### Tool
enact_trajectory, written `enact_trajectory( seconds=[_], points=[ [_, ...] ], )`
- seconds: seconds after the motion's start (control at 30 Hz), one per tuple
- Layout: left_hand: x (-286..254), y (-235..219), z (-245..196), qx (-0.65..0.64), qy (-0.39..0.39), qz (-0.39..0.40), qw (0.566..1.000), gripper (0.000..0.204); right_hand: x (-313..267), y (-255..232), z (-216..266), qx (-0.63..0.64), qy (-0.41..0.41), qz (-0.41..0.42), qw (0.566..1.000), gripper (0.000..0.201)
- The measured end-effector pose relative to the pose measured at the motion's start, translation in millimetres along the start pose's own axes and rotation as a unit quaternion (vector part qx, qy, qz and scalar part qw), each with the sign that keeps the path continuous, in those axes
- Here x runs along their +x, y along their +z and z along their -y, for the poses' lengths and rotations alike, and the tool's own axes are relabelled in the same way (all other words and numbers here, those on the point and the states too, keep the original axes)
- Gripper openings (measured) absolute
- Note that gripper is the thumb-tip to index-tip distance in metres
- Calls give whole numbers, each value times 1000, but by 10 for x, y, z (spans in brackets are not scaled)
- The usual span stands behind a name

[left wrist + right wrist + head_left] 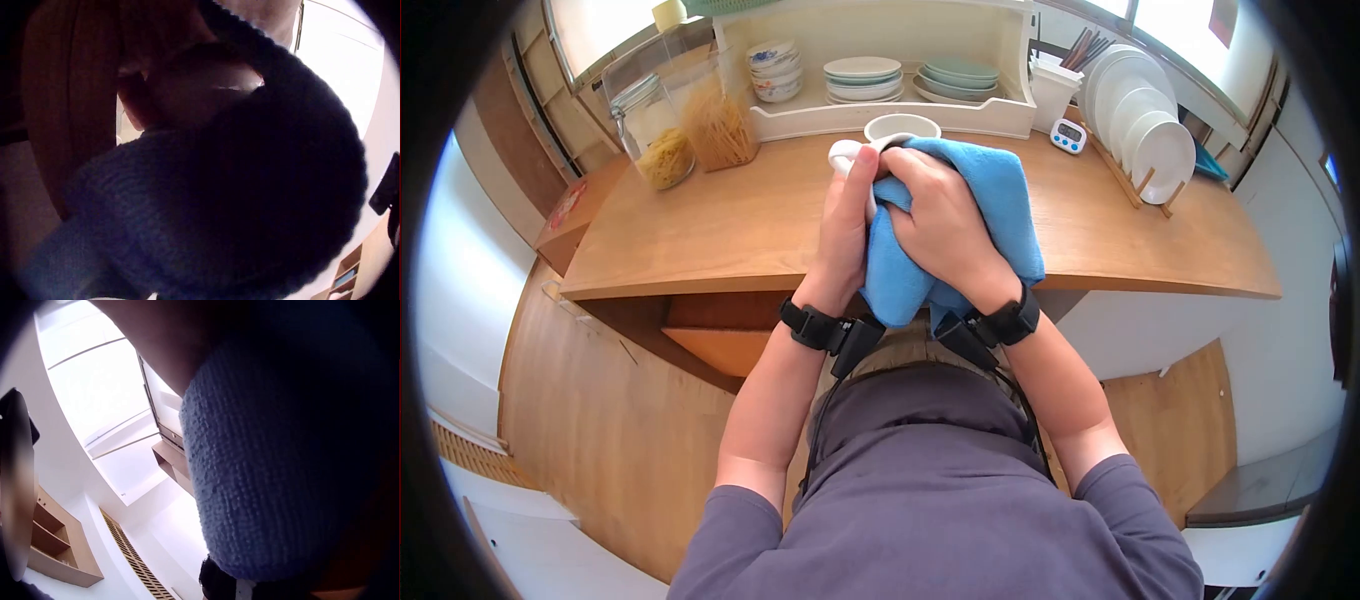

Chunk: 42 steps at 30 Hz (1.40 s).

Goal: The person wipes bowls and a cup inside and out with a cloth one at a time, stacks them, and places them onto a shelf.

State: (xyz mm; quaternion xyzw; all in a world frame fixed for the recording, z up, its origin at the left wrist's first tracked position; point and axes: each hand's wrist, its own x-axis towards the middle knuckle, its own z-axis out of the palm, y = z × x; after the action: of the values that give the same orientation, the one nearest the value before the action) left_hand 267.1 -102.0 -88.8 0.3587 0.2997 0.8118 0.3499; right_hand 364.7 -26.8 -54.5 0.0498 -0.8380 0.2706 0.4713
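Observation:
Both hands are raised together over the front of the wooden counter, around a white mug (873, 200) mostly hidden by a blue cloth (1005, 200). My left hand (841, 225) grips the mug, its thumb up beside the white handle. The right hand (945, 215) has its fingers curled over the cloth, bunched against the mug. Loose folds of cloth hang below both hands. In the left wrist view the cloth (125, 187) is dark and covers much of the picture. The cloth (250, 469) also fills the right wrist view's middle.
Just behind the hands stands a white bowl-like vessel (902, 126). A white shelf (990, 118) holds stacked bowls and plates. Pasta containers (718, 135) stand at left. At right are a timer (1068, 137), a utensil holder (1053, 90) and a rack of white plates (1162, 160).

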Motion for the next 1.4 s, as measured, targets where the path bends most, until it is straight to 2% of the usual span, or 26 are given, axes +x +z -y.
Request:
enact_trajectory(
  seconds=[0.1,0.17,0.2,0.3,0.37,0.4,0.47,0.53,0.63,0.67,0.77,0.83,0.87,0.9,0.97,1.0,1.03,1.07,1.1,1.13,1.17,1.2,1.23,1.3,1.33,1.4],
  points=[
    [-10,-40,-6,1,4,-8,1000,58,-131,-71,39,-4,7,54,999,24],
    [-67,41,-111,-67,-47,10,997,66,-233,-77,83,-4,-1,64,998,26],
    [-68,20,-112,-72,-53,20,996,73,-262,-77,126,10,-3,57,998,26],
    [-95,6,-119,-109,-29,3,994,75,-359,-108,236,33,-6,27,999,29],
    [-66,-27,-124,-100,-7,-19,995,76,-437,-83,259,126,15,-11,992,33],
    [-21,-107,-111,-97,16,-29,995,75,-440,-19,250,75,-50,-23,996,38],
    [0,-147,-139,-84,43,-31,995,76,-455,103,364,18,-61,-31,998,39],
    [-23,-117,-122,-85,23,-28,996,74,-458,192,294,-59,-78,-26,995,49],
    [-158,45,-99,-72,1,-7,997,72,-437,194,229,-91,-78,-81,990,43],
    [-205,98,-65,-40,2,-22,999,70,-458,171,200,-96,-76,-87,989,43],
    [-368,245,-27,-12,-25,-23,999,65,-515,24,180,-80,-48,-127,988,31],
    [-465,342,-35,24,-45,-3,999,68,-527,-143,248,-91,-69,-161,980,21],
    [-485,328,-10,-35,-54,2,998,65,-487,-222,268,-77,-85,-196,974,22],
    [-509,348,-1,-34,-56,1,998,65,-475,-334,290,-42,-74,-198,976,21],
    [-538,438,-15,94,65,40,993,72,-433,-526,443,91,80,-259,958,29],
    [-537,440,-71,102,79,86,988,83,-430,-604,443,90,79,-262,958,29],
    [-551,456,-113,103,79,90,988,83,-424,-676,427,264,181,-248,914,33],
    [-576,474,-150,121,70,114,984,86,-416,-722,432,428,275,-223,832,37],
    [-602,487,-168,139,60,138,979,90,-402,-729,471,428,274,-225,831,37],
    [-614,511,-156,136,74,108,982,90,-372,-717,530,456,330,-239,791,40],
    [-633,516,-150,137,75,111,981,90,-318,-709,617,483,383,-252,746,42],
    [-662,510,-144,159,101,86,978,88,-257,-715,779,468,408,-275,734,41],
    [-689,509,-137,180,125,63,974,86,-281,-689,703,469,406,-278,733,41],
    [-724,576,-145,158,140,37,977,87,-370,-595,457,472,315,-252,784,43],
    [-741,596,-160,152,145,19,978,85,-388,-577,420,473,315,-255,783,43],
    [-758,605,-190,146,148,3,978,84,-405,-555,388,407,195,-285,846,47]
  ],
)
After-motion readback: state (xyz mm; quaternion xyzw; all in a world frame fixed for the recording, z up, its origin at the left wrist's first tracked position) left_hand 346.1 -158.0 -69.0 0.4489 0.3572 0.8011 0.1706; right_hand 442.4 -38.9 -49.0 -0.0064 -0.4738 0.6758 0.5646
